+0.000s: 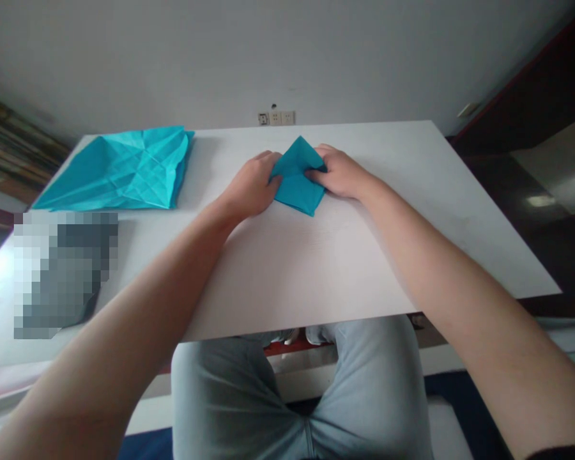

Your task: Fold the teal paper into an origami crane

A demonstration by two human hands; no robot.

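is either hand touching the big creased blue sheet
No, the big sheet lies apart to the left; the left hand and right hand both grip the folded paper.

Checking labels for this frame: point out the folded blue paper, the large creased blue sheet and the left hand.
folded blue paper (297,188): head view, its lower flap.
large creased blue sheet (119,169): head view, its centre.
left hand (252,185): head view, back of hand.
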